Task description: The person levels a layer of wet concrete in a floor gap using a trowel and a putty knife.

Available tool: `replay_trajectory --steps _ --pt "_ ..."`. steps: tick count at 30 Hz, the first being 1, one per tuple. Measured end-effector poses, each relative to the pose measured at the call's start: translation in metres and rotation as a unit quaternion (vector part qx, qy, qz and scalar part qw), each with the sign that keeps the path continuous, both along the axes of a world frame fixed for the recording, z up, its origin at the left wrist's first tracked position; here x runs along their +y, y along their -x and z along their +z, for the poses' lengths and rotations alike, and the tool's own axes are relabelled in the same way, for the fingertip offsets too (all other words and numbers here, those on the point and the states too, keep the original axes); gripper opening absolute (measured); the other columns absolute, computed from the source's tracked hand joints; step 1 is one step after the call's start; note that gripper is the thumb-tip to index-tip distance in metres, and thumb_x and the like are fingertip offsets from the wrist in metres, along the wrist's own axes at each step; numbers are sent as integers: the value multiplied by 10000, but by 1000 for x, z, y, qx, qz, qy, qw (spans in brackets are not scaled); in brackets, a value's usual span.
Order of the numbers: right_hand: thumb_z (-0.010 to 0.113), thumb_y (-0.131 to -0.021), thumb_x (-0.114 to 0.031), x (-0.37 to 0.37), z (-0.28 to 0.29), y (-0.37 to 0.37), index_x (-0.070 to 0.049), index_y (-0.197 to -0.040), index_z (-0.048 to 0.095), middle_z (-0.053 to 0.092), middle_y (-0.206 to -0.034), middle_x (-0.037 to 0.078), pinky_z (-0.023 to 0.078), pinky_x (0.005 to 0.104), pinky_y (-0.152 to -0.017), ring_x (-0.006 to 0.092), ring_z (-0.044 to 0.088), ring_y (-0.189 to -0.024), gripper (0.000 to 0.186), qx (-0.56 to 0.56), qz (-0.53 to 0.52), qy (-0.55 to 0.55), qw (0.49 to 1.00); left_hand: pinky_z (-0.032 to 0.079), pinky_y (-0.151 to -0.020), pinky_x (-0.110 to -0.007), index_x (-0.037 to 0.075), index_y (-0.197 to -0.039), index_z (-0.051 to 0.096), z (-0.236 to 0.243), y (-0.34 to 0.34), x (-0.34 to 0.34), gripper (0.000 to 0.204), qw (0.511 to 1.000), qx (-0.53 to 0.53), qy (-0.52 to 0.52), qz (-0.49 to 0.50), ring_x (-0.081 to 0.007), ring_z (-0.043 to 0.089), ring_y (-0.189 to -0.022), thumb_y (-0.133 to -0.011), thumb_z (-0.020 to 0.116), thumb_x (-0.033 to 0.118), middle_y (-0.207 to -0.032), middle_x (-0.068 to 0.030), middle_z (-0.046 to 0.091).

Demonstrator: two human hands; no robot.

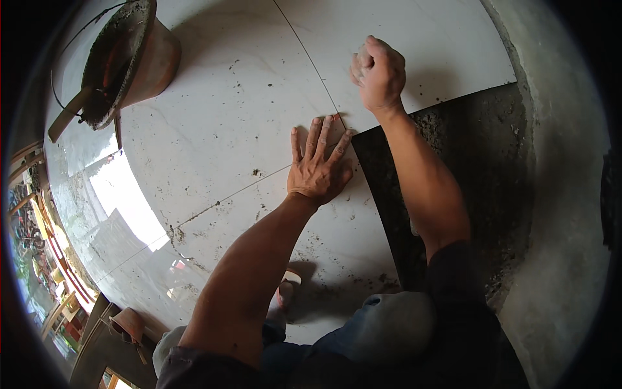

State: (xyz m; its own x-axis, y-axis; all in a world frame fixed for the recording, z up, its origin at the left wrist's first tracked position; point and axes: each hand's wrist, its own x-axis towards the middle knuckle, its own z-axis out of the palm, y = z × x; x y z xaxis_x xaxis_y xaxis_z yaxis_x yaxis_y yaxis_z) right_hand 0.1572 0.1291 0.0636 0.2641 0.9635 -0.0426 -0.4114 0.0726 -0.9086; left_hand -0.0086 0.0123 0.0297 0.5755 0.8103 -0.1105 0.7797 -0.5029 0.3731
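Note:
My left hand lies palm down on the white floor tiles, fingers spread, close to where the tile joints meet. A small red piece shows in the joint by its fingertips. My right hand is closed in a fist over the far right tile, with nothing seen in it. Whether the fist touches that tile I cannot tell. Beneath my right forearm is a dark, untiled patch of rough ground, bordered by the tile edges.
A mortar-crusted bucket stands at the far left, with a wooden handle sticking out over its rim. Grit is scattered over the tiles. A grey cement wall runs along the right. Another small bucket sits at the lower left.

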Motion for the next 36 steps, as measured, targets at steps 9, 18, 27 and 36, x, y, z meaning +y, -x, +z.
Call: replay_trajectory --steps 9,18,27,36 --pt "402 -891 -205 25 13 6 -118 -586 253 236 -505 -18 208 280 -405 107 193 -421 350 -20 -58 -85 994 32 -1142 -622 315 -1448 374 -4 6 0 685 999 -24 22 5 -310 142 -1461 -817 635 369 -1563 -132 190" --pt "466 -903 -183 17 -36 1 -76 -583 342 338 -519 -18 288 262 -418 76 329 -446 359 -72 -65 -22 995 22 -1143 -623 330 -1454 358 -3 5 3 688 999 -21 28 1 -309 129 -1464 -821 627 365 -1564 -130 186" --pt "609 -906 -264 -182 -16 -68 -23 -835 519 495 -705 117 440 412 -599 316 542 -659 268 -611 -122 186 760 39 -1156 -605 305 -1397 433 -5 6 -1 628 1000 -31 -4 -2 -291 150 -1457 -805 640 309 -1553 -101 212" --pt "677 -863 -224 -319 -21 -68 -8 -1043 495 520 -952 199 448 481 -712 398 553 -847 335 -665 25 264 698 116 -1178 -507 78 -1324 426 -8 7 -6 576 996 -41 -72 -18 -260 255 -1420 -796 606 221 -1489 -97 338"
